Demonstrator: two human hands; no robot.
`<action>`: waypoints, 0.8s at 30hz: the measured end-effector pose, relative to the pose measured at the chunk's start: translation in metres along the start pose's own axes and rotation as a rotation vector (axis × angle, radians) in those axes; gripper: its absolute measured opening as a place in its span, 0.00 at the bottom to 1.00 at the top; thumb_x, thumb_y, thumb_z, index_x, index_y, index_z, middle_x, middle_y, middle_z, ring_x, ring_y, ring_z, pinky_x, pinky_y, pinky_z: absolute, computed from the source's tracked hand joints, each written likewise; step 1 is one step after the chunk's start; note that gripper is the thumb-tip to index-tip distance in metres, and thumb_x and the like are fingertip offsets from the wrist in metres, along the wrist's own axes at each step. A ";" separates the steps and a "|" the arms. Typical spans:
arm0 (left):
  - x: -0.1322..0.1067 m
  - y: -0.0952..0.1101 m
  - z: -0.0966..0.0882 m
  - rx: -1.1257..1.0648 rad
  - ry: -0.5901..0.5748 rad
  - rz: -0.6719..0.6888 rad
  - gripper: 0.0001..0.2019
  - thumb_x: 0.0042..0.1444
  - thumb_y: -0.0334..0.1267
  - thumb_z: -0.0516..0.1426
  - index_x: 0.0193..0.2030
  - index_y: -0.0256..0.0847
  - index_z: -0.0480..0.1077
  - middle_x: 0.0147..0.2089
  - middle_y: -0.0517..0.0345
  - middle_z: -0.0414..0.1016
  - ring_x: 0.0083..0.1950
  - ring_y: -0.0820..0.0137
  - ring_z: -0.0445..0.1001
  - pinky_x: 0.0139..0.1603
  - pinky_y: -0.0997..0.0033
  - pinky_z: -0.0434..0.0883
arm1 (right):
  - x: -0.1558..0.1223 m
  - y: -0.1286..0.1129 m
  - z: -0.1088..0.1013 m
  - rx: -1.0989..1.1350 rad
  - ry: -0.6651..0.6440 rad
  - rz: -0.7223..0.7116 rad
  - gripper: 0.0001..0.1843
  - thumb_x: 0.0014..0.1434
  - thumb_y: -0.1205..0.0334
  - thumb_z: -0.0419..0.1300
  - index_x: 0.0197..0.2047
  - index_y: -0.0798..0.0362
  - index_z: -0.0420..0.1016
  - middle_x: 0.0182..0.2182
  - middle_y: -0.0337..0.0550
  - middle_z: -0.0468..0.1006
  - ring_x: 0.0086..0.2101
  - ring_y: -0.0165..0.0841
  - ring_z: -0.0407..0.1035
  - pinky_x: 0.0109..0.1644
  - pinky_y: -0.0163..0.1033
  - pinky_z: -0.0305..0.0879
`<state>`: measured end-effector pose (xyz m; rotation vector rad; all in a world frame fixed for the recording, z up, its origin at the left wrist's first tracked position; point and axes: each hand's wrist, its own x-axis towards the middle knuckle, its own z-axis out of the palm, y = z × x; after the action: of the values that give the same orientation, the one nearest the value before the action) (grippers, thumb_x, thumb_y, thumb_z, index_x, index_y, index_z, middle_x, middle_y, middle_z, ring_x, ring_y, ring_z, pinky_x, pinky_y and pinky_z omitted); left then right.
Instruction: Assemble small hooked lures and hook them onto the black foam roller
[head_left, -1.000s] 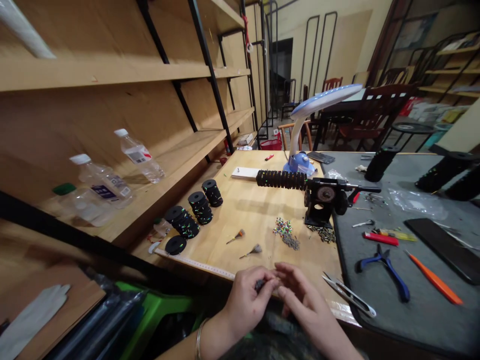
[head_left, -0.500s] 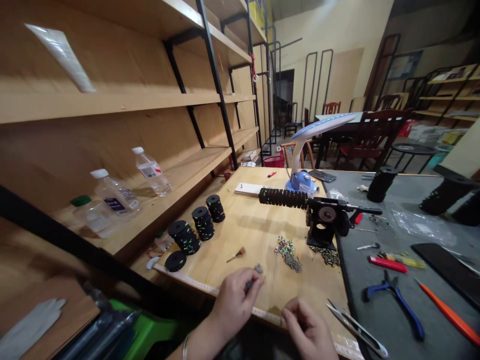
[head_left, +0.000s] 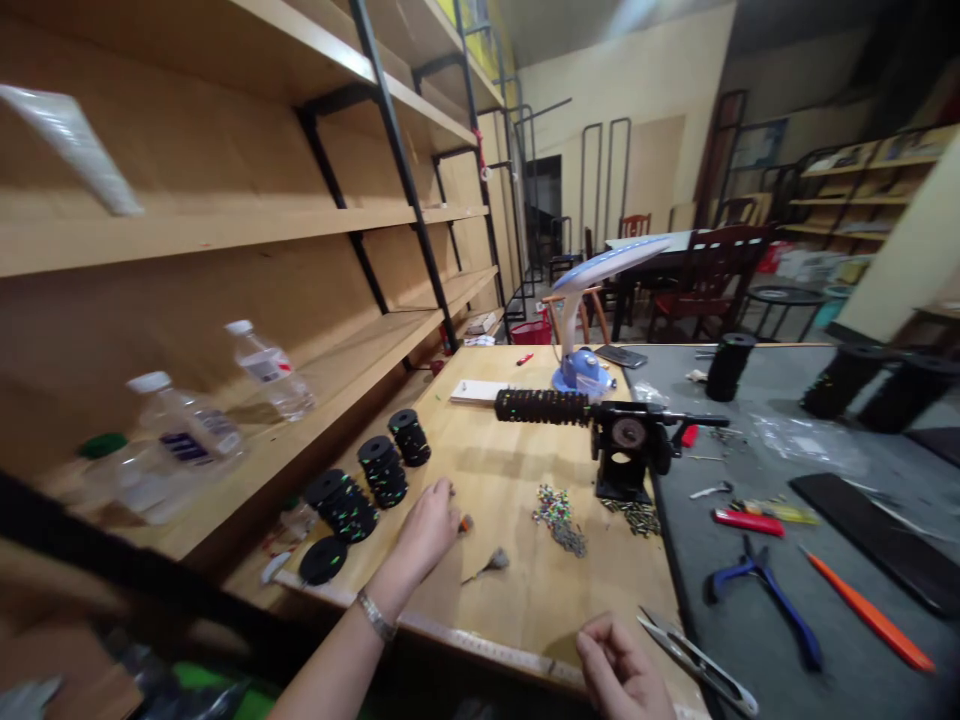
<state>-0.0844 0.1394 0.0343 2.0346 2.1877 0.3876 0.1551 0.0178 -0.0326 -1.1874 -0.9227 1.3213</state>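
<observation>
My left hand (head_left: 427,525) is stretched over the wooden board, its fingers curled together; whatever they may hold is hidden. Right beside it, partly covered, lies a small orange-tipped tuft (head_left: 466,523). A grey feathery tuft on a thin stem (head_left: 493,563) rests nearer me. At the board's front edge my right hand (head_left: 619,665) is closed, thumb against curled fingers, and anything inside is too small to make out. Small coloured beads (head_left: 553,503) and grey bits (head_left: 570,539) lie beyond and between the hands. Scissors (head_left: 694,660) lie close to the right hand.
Black foam spools (head_left: 382,470) stand at left. A black clamp device (head_left: 626,445) carries a ridged black roll (head_left: 541,407), with a blue lamp (head_left: 581,370) behind. Blue pliers (head_left: 765,600), an orange tool (head_left: 870,610) and a red lighter (head_left: 748,522) lie right. Bottles (head_left: 187,430) occupy the shelf.
My left hand has moved away from me and left, off the grey tuft, which now shows whole, to the orange-tipped one. My right hand stays near the edge. The view has shifted slightly.
</observation>
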 end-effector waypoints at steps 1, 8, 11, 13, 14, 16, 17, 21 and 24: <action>0.001 0.002 -0.001 0.010 -0.020 0.002 0.11 0.58 0.27 0.50 0.48 0.32 0.65 0.45 0.41 0.75 0.48 0.60 0.74 0.48 0.66 0.66 | 0.000 0.001 0.000 0.014 0.000 0.003 0.31 0.45 0.29 0.61 0.24 0.51 0.63 0.15 0.27 0.51 0.17 0.23 0.44 0.22 0.31 0.42; -0.006 0.029 -0.021 0.152 0.029 0.042 0.11 0.60 0.32 0.49 0.45 0.32 0.69 0.45 0.35 0.76 0.46 0.50 0.74 0.44 0.58 0.67 | 0.003 0.009 -0.001 0.103 0.035 -0.005 0.32 0.45 0.30 0.62 0.23 0.52 0.61 0.15 0.25 0.49 0.17 0.21 0.41 0.21 0.29 0.39; -0.021 0.060 -0.026 0.017 0.123 0.209 0.08 0.59 0.36 0.53 0.41 0.38 0.72 0.42 0.44 0.78 0.46 0.55 0.74 0.44 0.61 0.68 | 0.002 0.010 0.000 0.176 0.074 0.013 0.31 0.44 0.31 0.64 0.24 0.52 0.61 0.14 0.25 0.50 0.17 0.21 0.41 0.20 0.29 0.38; -0.030 0.086 -0.021 -0.234 0.039 0.405 0.08 0.60 0.38 0.53 0.38 0.40 0.73 0.37 0.51 0.78 0.38 0.62 0.75 0.40 0.66 0.68 | 0.001 0.011 0.000 0.233 0.109 0.032 0.30 0.43 0.32 0.65 0.24 0.51 0.62 0.14 0.24 0.50 0.16 0.20 0.40 0.20 0.29 0.38; -0.033 0.101 -0.016 -0.356 -0.032 0.465 0.07 0.59 0.37 0.53 0.36 0.41 0.73 0.35 0.54 0.78 0.36 0.65 0.75 0.38 0.69 0.68 | 0.001 0.011 0.001 0.260 0.128 0.039 0.30 0.42 0.32 0.66 0.24 0.52 0.62 0.14 0.24 0.50 0.16 0.20 0.40 0.20 0.28 0.38; -0.033 0.129 -0.001 -0.502 -0.158 0.523 0.06 0.57 0.35 0.56 0.34 0.40 0.74 0.31 0.56 0.77 0.33 0.67 0.74 0.36 0.71 0.68 | 0.001 0.013 0.001 0.306 0.168 0.041 0.30 0.41 0.33 0.67 0.25 0.52 0.63 0.14 0.24 0.50 0.16 0.20 0.40 0.20 0.28 0.39; -0.031 0.142 0.008 -0.508 -0.192 0.524 0.05 0.56 0.34 0.56 0.34 0.39 0.74 0.31 0.55 0.77 0.33 0.67 0.74 0.36 0.71 0.68 | 0.001 0.014 0.001 0.325 0.188 0.037 0.30 0.40 0.33 0.67 0.25 0.52 0.63 0.14 0.24 0.51 0.16 0.20 0.40 0.20 0.28 0.38; -0.012 0.182 0.045 -0.386 -0.271 0.534 0.08 0.55 0.29 0.54 0.37 0.39 0.75 0.35 0.52 0.78 0.37 0.65 0.74 0.39 0.68 0.67 | 0.002 0.018 0.000 0.383 0.237 -0.002 0.29 0.42 0.34 0.67 0.25 0.51 0.63 0.14 0.23 0.49 0.16 0.20 0.39 0.20 0.28 0.37; 0.002 0.197 0.062 -0.336 -0.293 0.623 0.08 0.54 0.27 0.54 0.34 0.40 0.74 0.38 0.51 0.76 0.42 0.62 0.72 0.44 0.66 0.65 | 0.002 0.021 -0.001 0.400 0.239 -0.014 0.29 0.43 0.35 0.67 0.25 0.51 0.62 0.14 0.24 0.50 0.16 0.20 0.39 0.20 0.27 0.36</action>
<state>0.1210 0.1588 0.0284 2.3415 1.1993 0.4414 0.1519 0.0174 -0.0530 -0.9948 -0.4657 1.2489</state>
